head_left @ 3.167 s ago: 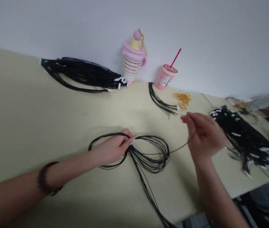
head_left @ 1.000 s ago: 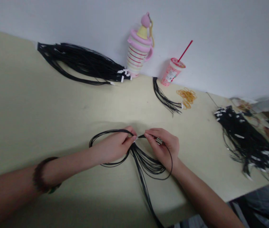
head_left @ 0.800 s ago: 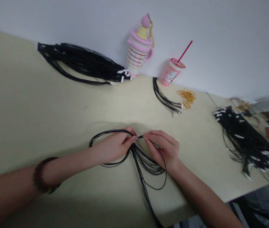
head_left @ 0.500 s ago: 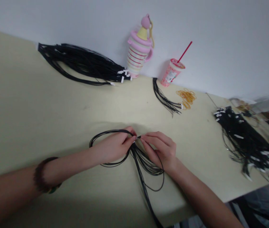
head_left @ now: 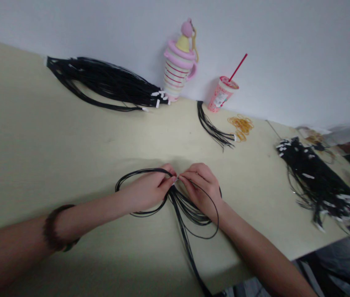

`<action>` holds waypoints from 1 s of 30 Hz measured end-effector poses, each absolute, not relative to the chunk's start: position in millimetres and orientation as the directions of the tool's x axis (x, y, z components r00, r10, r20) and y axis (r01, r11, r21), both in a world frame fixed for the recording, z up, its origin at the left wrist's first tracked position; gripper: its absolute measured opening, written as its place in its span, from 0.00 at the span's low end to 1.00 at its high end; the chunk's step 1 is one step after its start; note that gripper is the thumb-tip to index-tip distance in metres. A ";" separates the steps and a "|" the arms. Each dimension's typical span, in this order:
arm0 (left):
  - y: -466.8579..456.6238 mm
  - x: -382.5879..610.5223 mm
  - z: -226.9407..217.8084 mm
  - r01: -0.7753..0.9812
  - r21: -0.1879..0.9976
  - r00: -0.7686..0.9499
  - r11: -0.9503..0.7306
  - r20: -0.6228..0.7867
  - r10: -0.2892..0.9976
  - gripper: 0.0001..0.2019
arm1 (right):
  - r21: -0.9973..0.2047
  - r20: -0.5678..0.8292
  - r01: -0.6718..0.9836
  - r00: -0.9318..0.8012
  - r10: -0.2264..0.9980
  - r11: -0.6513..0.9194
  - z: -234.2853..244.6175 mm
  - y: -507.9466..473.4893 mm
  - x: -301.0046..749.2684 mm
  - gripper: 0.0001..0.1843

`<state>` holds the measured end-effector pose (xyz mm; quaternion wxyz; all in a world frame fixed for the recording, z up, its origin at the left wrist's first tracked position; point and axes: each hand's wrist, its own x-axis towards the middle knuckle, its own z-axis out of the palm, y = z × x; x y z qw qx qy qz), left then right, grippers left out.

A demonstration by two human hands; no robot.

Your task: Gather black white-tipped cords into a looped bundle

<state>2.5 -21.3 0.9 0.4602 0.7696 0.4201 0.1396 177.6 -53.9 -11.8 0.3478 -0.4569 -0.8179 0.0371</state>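
Note:
A bundle of thin black cables lies looped on the table, with a straight tail running over the front edge. My left hand, closed, pinches the cable ends at the centre of the loops; a small whitish piece, probably a connector, shows at its fingertips. Opposite, fingertips nearly meeting it, my right hand is closed in a pinch on the end of a single black wire. That wire curves out in a loop below the right hand. Fingers cover most of the wire tip and the connector.
Along the wall sit a large black cable bundle with white connectors, a pink-lidded cup, a drink cup with straw, a short wire bundle and yellow rubber bands. Another cable pile lies right, near a person's blurred arm.
My right hand has shifted slightly left and up, its fingertips now closer to the left ones. The single wire's loop has moved a little. The left hand holds its place.

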 end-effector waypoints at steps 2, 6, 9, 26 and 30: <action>-21.4 2.4 1.3 0.512 0.827 0.612 -0.233 -0.161 0.774 0.11 | -0.371 0.533 0.722 -0.350 0.771 0.584 -12.7 -53.2 177.0 0.06; -22.0 2.3 1.3 0.549 0.809 0.590 -0.211 -0.197 0.783 0.12 | -0.501 0.473 0.665 -0.325 0.819 0.553 -2.6 -48.4 180.7 0.06; -21.9 1.7 0.1 0.553 0.807 0.592 -0.206 -0.206 0.779 0.13 | -0.682 0.370 0.475 -0.431 0.823 0.555 22.6 -50.4 195.2 0.05; -20.0 -0.1 -0.7 0.540 0.805 0.614 -0.245 -0.178 0.769 0.14 | -0.571 0.337 0.550 -0.519 0.785 0.609 48.4 -88.2 187.9 0.04; -20.4 0.5 2.3 0.526 0.814 0.622 -0.248 -0.169 0.765 0.14 | -0.645 0.265 0.544 -0.499 0.825 0.537 50.5 -97.6 182.5 0.06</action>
